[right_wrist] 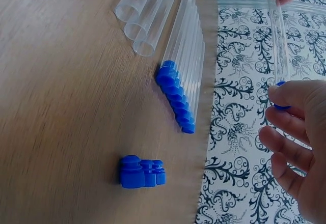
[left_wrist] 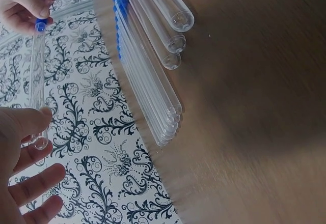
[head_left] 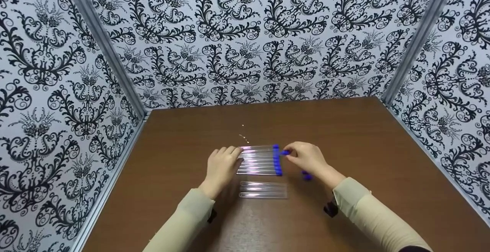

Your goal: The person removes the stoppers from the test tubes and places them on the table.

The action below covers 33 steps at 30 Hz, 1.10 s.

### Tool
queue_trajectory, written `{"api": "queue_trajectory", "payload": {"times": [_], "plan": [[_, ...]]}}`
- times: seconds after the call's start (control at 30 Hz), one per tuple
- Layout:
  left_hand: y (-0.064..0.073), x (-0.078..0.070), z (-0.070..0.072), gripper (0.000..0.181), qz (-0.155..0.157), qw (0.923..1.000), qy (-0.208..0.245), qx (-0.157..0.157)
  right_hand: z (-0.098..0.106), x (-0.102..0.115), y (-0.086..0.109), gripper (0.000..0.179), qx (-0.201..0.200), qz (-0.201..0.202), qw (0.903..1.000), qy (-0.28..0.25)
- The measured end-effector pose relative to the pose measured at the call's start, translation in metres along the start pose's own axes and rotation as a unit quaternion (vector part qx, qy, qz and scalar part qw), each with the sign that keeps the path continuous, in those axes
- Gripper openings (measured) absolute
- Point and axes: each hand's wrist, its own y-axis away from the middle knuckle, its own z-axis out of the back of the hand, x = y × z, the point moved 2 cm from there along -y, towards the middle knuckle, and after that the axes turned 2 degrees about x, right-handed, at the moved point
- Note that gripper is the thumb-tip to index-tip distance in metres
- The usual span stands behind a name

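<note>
Between the two hands I see one clear held tube, seemingly raised off the table, its long axis running from nine to three o'clock on my head view, where twelve is the far wall. At its nine o'clock end the left hand pinches the rounded tip between thumb and forefinger; the other fingers are spread. At three, the right hand pinches a blue cap at the tube's other end; how firmly it is seated I can't tell. I judge that any further move hinges on this line: tube and cap sharing one axis, with the right hand nearer the cap.

Parallel to that axis lies a row of capped tubes, blue ends toward three. At six o'clock from the row I count three uncapped tubes, mouths also toward three; they lie at four o'clock from the left hand, slightly the nearer one, and eight from the right. Loose caps stand near the right hand, at its six o'clock.
</note>
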Motion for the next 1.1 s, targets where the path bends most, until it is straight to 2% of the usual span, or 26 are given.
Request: {"api": "queue_trajectory", "payload": {"times": [0.53,0.9,1.1], "plan": [[0.0010,-0.0038,0.0013,0.018,0.001,0.9997,-0.002,0.022,0.0016,-0.0009,0.0008,0.015,-0.010,-0.001,0.9999,-0.006],[0.0026,-0.0038,0.0006,0.017,-0.001,1.0000,0.004,-0.001,0.0007,-0.0012,0.0006,0.014,-0.012,-0.007,0.9999,-0.001],[0.0032,-0.0042,-0.0006,0.017,0.005,1.0000,0.003,0.007,0.0002,-0.0022,0.0009,0.015,-0.005,-0.010,0.9999,-0.001]]}}
